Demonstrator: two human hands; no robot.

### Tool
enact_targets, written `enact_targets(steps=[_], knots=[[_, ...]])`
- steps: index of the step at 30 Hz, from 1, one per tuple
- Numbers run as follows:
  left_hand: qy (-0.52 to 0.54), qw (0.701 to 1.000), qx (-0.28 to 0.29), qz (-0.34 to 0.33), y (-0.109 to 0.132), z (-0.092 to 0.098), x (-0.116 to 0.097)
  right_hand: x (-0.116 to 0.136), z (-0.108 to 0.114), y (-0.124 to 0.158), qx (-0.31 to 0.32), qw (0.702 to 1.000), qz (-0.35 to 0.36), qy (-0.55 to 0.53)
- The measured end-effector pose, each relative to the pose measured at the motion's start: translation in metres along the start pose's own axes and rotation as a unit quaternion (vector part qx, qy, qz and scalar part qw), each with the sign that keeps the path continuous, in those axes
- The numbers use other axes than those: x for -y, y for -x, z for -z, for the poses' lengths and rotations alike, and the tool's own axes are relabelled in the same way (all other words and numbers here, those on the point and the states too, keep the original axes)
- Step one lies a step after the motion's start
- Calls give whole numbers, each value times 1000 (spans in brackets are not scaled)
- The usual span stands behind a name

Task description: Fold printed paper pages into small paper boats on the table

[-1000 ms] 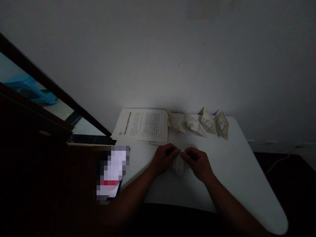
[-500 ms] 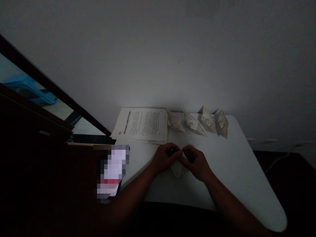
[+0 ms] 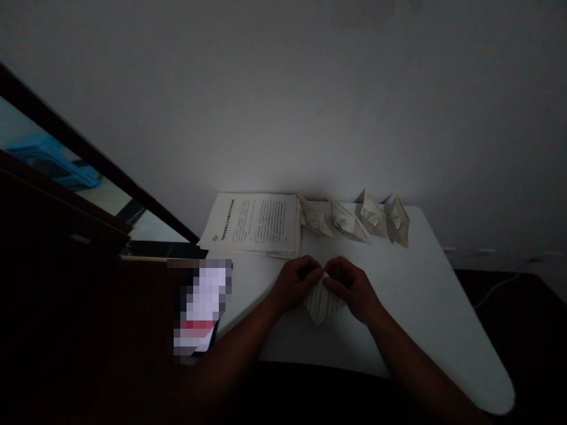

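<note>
4 paper boats sit right of the 1 stack of pages. Nearer the person than the stack, the left hand and right hand pinch 1 folded paper, grip tight, fingers hiding its top. The bench stretches well right of the stack to a rounded corner. 1 phone, blurred, lies before the stack.

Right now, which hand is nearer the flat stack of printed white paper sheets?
Left. The left hand is by the near right corner of the stack; the right hand is farther off to the right.
</note>
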State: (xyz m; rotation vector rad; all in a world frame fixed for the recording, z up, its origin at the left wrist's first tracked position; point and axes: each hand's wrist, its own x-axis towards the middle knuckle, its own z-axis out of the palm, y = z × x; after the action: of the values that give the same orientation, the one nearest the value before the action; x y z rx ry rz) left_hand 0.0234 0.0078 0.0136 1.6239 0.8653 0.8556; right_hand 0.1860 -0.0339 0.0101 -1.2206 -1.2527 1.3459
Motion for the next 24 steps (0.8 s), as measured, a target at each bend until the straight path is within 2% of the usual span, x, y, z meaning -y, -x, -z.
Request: enact_targets(steps=[4,11,17,24], knots=[[1,1000,17,8,1,1,-1,1,1,0,16,999,-7,-27],[73,996,35,20,2,2,-2,2,-1,0,13,998,-25,-54],[83,996,18,16,2,2,-1,2,-2,1,-12,999,-14,-33],[67,996,42,28,1,2,-5,1,-3,1,-19,1000,-11,-2]])
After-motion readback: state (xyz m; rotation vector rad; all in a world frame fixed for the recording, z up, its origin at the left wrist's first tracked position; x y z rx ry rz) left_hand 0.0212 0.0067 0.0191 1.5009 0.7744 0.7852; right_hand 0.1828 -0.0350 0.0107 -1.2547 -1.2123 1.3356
